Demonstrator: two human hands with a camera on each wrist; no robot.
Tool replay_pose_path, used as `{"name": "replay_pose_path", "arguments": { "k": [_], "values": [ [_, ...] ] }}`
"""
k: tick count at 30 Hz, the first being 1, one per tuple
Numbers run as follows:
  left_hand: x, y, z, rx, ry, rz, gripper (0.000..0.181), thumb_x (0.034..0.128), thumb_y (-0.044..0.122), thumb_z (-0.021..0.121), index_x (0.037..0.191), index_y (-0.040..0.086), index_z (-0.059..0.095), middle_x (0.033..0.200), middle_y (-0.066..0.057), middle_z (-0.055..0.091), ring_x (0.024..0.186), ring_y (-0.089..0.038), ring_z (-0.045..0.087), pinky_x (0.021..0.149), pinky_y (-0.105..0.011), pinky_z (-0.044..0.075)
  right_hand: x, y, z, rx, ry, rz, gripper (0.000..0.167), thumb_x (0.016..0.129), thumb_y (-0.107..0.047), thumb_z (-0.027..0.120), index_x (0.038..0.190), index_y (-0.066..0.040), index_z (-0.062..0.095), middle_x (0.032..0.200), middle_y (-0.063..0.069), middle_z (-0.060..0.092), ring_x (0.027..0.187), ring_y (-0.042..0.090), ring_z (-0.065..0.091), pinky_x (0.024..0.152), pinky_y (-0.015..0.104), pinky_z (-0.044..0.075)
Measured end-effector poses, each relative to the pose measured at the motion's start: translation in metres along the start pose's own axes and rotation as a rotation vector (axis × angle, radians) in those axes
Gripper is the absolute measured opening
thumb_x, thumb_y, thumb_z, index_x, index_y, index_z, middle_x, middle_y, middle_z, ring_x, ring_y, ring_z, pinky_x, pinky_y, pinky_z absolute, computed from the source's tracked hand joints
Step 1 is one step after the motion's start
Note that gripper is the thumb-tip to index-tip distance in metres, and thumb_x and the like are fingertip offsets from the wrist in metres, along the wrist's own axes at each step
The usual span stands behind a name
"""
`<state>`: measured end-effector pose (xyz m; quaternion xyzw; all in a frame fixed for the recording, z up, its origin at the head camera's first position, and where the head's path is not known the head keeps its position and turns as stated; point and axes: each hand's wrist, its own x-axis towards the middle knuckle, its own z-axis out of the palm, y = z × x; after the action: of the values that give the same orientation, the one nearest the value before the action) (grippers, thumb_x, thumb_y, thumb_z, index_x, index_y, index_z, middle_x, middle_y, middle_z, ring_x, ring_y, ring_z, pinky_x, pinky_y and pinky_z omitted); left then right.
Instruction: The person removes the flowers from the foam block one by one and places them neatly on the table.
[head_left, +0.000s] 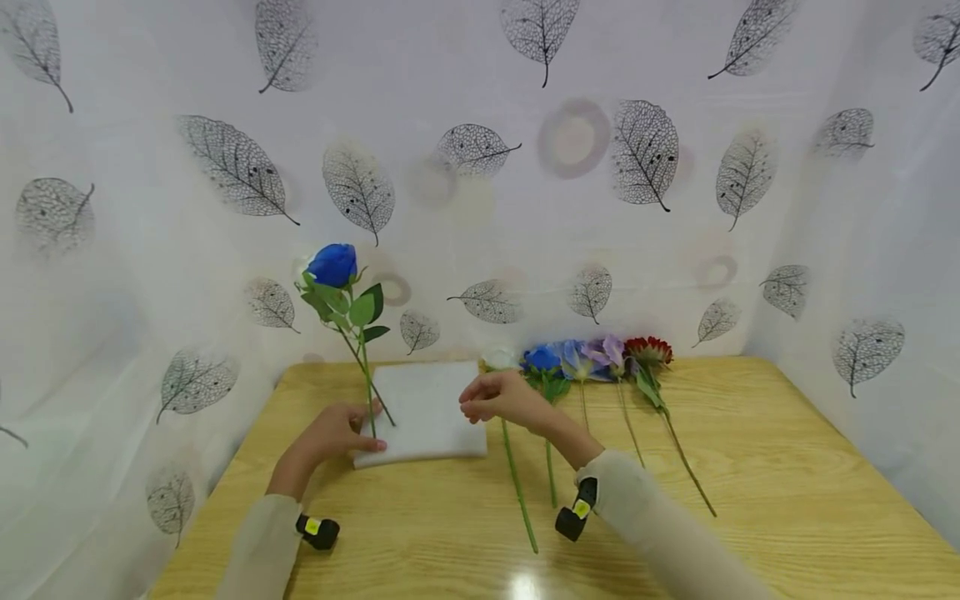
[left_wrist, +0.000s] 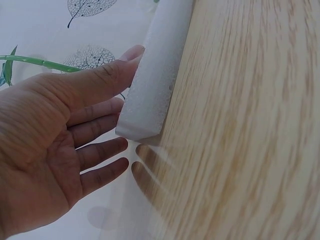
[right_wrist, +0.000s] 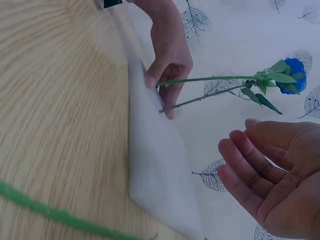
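Note:
A white foam block [head_left: 427, 408] lies on the table. My left hand [head_left: 337, 433] rests at its left end, with the thumb on top near the front edge. In the left wrist view, the straight fingers touch the foam's end [left_wrist: 150, 100]. Two stems rise from the block beside this hand and cross, leaning left. One blue rose [head_left: 332, 265] shows at the top; a pale bloom [head_left: 303, 267] is mostly hidden behind it. My right hand [head_left: 506, 398] hovers over the block's right side, fingers loosely bent, holding nothing, apart from the rose in the right wrist view.
On the table [head_left: 787, 467], right of the block, lie a white flower [head_left: 500, 358], a blue rose [head_left: 542, 360], a light blue flower [head_left: 579, 362], a purple flower [head_left: 611, 350] and a red flower [head_left: 649, 352]. A leaf-printed curtain [head_left: 480, 225] hangs behind and at both sides.

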<state>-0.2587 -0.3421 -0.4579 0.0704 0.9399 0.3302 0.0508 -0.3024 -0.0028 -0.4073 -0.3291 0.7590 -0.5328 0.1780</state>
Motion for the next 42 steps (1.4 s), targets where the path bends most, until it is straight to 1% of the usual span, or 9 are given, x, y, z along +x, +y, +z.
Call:
{"name": "replay_pose_path", "arguments": {
  "k": [4, 6, 8, 14, 19, 23, 27, 35, 42],
  "values": [
    [-0.001, 0.0, 0.0, -0.015, 0.001, 0.001, 0.078, 0.0764, 0.034, 0.09, 0.141, 0.005, 0.058, 0.072, 0.0, 0.04, 0.071, -0.016, 0.039, 0.061, -0.027, 0.032, 0.012, -0.003, 0.014, 0.018, 0.007, -0.044, 0.022, 0.097, -0.013, 0.069, 0.114, 0.001, 0.072, 0.1, 0.026, 0.074, 0.094, 0.044, 0.07, 0.09, 0.062, 0.055],
    [-0.001, 0.0, 0.0, -0.025, 0.008, 0.005, 0.077, 0.0763, 0.033, 0.091, 0.141, 0.005, 0.058, 0.071, 0.001, 0.039, 0.069, -0.016, 0.038, 0.059, -0.027, 0.032, 0.019, -0.006, 0.021, 0.045, 0.007, -0.049, 0.023, 0.097, -0.011, 0.069, 0.116, 0.001, 0.071, 0.102, 0.028, 0.074, 0.098, 0.049, 0.067, 0.092, 0.064, 0.054],
    [-0.001, -0.001, 0.0, -0.026, 0.013, 0.016, 0.078, 0.0762, 0.034, 0.091, 0.141, 0.005, 0.058, 0.07, 0.002, 0.038, 0.068, -0.015, 0.037, 0.058, -0.027, 0.032, 0.026, -0.006, 0.028, 0.063, 0.005, -0.055, 0.024, 0.097, -0.011, 0.069, 0.118, 0.001, 0.071, 0.106, 0.03, 0.073, 0.098, 0.046, 0.069, 0.092, 0.065, 0.053],
    [0.0, -0.002, 0.0, -0.029, 0.013, 0.028, 0.081, 0.0759, 0.035, 0.091, 0.142, 0.004, 0.057, 0.069, 0.004, 0.035, 0.066, -0.013, 0.034, 0.058, -0.026, 0.031, 0.043, -0.01, 0.049, 0.115, 0.012, -0.056, 0.025, 0.098, -0.012, 0.068, 0.121, -0.002, 0.071, 0.11, 0.024, 0.074, 0.102, 0.043, 0.07, 0.093, 0.064, 0.053],
    [0.0, -0.001, 0.0, -0.042, 0.004, 0.034, 0.079, 0.077, 0.032, 0.09, 0.142, 0.003, 0.057, 0.066, 0.004, 0.036, 0.064, -0.012, 0.034, 0.057, -0.025, 0.032, 0.052, -0.014, 0.063, 0.145, 0.019, -0.052, 0.027, 0.099, -0.011, 0.066, 0.123, -0.001, 0.07, 0.113, 0.02, 0.075, 0.098, 0.024, 0.074, 0.095, 0.061, 0.054],
    [-0.001, -0.001, -0.001, -0.034, 0.0, 0.047, 0.079, 0.077, 0.032, 0.09, 0.143, 0.003, 0.057, 0.066, 0.004, 0.036, 0.063, -0.013, 0.035, 0.056, -0.026, 0.032, 0.06, -0.015, 0.072, 0.146, 0.035, -0.047, 0.027, 0.099, -0.012, 0.067, 0.124, -0.001, 0.07, 0.115, 0.019, 0.075, 0.096, 0.015, 0.074, 0.094, 0.054, 0.056],
    [0.0, -0.002, -0.001, -0.031, 0.001, 0.057, 0.08, 0.0766, 0.034, 0.09, 0.142, 0.004, 0.057, 0.067, 0.004, 0.037, 0.064, -0.013, 0.035, 0.056, -0.027, 0.031, 0.067, -0.016, 0.078, 0.139, 0.047, -0.043, 0.028, 0.099, -0.012, 0.067, 0.124, -0.001, 0.07, 0.117, 0.019, 0.074, 0.094, 0.011, 0.072, 0.092, 0.048, 0.059],
    [-0.001, -0.001, -0.003, -0.04, -0.005, 0.066, 0.068, 0.077, 0.032, 0.09, 0.136, 0.009, 0.066, 0.066, 0.003, 0.039, 0.062, -0.013, 0.036, 0.055, -0.026, 0.031, 0.077, -0.017, 0.09, 0.148, 0.044, -0.034, 0.033, 0.098, -0.012, 0.067, 0.128, 0.003, 0.067, 0.119, 0.022, 0.073, 0.095, 0.01, 0.071, 0.093, 0.049, 0.058],
    [-0.001, -0.001, -0.002, -0.036, -0.004, 0.08, 0.045, 0.0773, 0.033, 0.09, 0.113, 0.013, 0.072, 0.066, 0.003, 0.041, 0.063, -0.013, 0.039, 0.055, -0.026, 0.033, 0.084, -0.016, 0.096, 0.139, 0.037, -0.038, 0.031, 0.097, -0.011, 0.069, 0.126, 0.001, 0.069, 0.118, 0.021, 0.074, 0.096, 0.014, 0.071, 0.093, 0.054, 0.057]
  ]
}}
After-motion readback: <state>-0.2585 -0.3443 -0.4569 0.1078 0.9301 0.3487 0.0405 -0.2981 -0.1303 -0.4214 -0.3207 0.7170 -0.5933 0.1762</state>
